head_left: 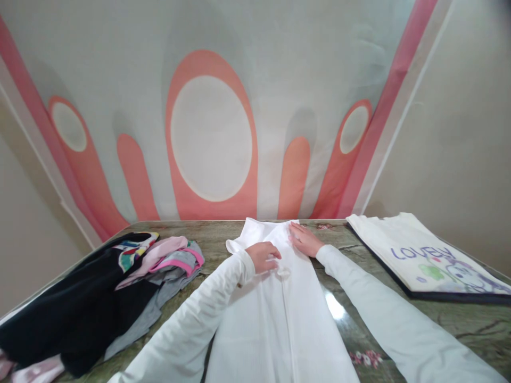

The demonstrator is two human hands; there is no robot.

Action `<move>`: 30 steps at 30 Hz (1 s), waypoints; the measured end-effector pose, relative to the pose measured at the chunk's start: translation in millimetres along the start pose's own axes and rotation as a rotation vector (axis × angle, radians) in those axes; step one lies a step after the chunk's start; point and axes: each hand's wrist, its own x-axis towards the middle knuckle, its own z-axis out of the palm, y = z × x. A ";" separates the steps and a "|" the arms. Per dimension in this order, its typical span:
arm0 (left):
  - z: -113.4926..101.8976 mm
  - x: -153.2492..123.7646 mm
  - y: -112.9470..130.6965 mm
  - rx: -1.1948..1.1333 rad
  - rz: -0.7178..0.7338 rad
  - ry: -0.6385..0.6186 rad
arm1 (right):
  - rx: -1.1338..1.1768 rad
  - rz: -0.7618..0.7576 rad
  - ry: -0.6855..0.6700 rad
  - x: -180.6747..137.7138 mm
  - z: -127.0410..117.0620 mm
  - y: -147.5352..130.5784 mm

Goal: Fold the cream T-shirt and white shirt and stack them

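A long white garment (285, 324) lies spread on the table in front of me, running from the far edge to the bottom of the view. A small raised ruffle or bow shows on its middle, just below my left fingers; which of the two I cannot tell. My left hand (263, 257) is over the upper part of the cloth, fingers loosely bent and apart, with nothing visibly held. Against the upper right edge of the garment, my right hand (304, 239) rests with its fingers stretched out over the fabric.
At the left is a loose heap of black, pink and grey clothes (99, 298). Folded garments, a cream one with "LOVELY" print (415, 255) on top, lie at the right. The wood-patterned table (215, 239) meets a backdrop (267, 96) with coral shapes.
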 end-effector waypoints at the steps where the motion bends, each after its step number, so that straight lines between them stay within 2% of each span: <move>1: -0.1 -0.6 -0.9 -0.002 0.007 -0.018 | -0.003 0.006 -0.023 -1.4 1.3 -2.7; 5: 1.7 0.0 -3.1 0.024 0.056 -0.065 | -0.007 0.029 -0.010 -5.9 -2.8 -12.9; 10: 3.5 1.8 -5.6 0.034 0.051 -0.047 | 0.103 -0.041 0.185 -27.0 -26.8 -44.8; 12: 2.9 1.6 -6.8 0.026 0.042 -0.037 | 0.183 -0.072 0.218 -43.7 -35.5 -64.1; 15: 0.6 0.9 -8.9 0.016 0.025 -0.025 | 0.275 -0.122 0.178 -70.4 -42.5 -89.5; 18: -2.1 0.2 -13.2 0.019 0.007 -0.016 | 0.318 -0.162 0.111 -88.6 -41.8 -102.0; 21: -2.9 0.0 -21.2 0.053 -0.030 -0.017 | 0.310 -0.215 0.053 -94.3 -36.7 -102.2; 25: -2.3 -1.3 -31.8 0.121 -0.088 -0.037 | 0.285 -0.245 0.059 -93.7 -31.8 -97.7; 30: -4.5 -5.4 -32.0 0.118 -0.068 -0.027 | 0.244 -0.256 0.066 -95.4 -37.2 -101.6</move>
